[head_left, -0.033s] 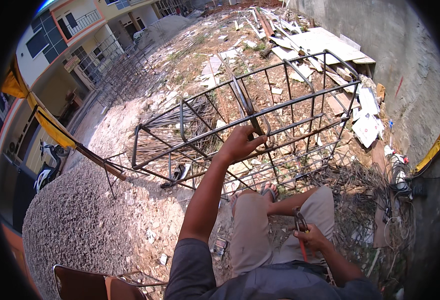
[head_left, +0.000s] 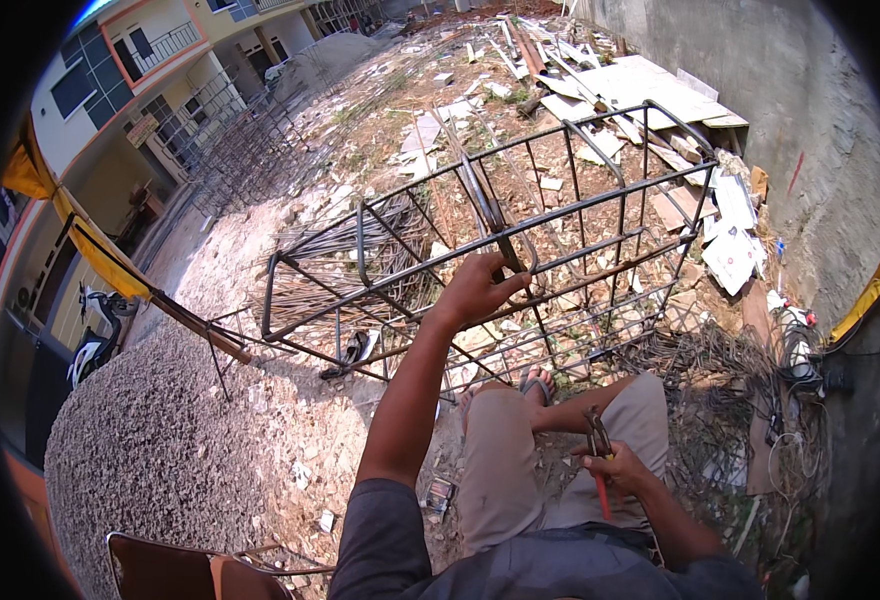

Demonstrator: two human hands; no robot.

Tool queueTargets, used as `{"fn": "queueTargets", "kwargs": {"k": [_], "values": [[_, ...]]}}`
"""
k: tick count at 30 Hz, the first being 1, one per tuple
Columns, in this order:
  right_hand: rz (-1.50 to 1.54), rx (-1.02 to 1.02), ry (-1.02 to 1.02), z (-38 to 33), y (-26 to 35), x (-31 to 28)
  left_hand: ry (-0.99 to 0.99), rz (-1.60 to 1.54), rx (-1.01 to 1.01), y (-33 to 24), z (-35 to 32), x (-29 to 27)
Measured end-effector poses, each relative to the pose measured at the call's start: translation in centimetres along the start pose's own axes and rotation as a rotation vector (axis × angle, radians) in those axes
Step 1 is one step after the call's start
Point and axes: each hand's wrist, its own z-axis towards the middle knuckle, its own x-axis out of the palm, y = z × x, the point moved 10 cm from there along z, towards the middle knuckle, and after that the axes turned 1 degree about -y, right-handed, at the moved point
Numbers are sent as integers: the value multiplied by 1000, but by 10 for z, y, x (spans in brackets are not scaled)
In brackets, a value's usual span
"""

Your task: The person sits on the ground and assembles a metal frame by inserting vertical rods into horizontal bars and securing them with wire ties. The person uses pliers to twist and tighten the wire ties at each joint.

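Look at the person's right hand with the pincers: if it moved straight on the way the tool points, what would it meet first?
Probably the lower bars of the rebar cage beyond the knee; the right hand aims its pincers up-forward, though depth is unclear.

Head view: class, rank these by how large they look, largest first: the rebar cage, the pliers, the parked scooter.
1. rebar cage, gripped by the left hand
2. scooter, farther off, so unsure
3. pliers, in the right hand

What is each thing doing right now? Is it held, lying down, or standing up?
left hand: closed around a bar of the cage
rebar cage: lying on its side, held
right hand: gripping the pincers
pincers: held upright, jaws up, over the lap
motorbike: parked
sandal: worn on a foot
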Motion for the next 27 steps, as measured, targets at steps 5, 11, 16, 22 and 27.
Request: {"fn": "queueTargets", "kwargs": {"k": [5,11,16,22,27], "values": [[19,-287,46,36,133,53,54,-103,-53,-13,-4,-6],[-41,-261,137,66,52,85,36,-112,-14,-23,-2,-6],[-158,-332,-68,80,77,43,8,-103,55,-19,1,-5],[-457,-505,-180,76,138,12,47,-162,-6,-24,-1,-6],[-749,-640,-396,56,181,1,30,-131,-27,-18,-1,-6]]}}
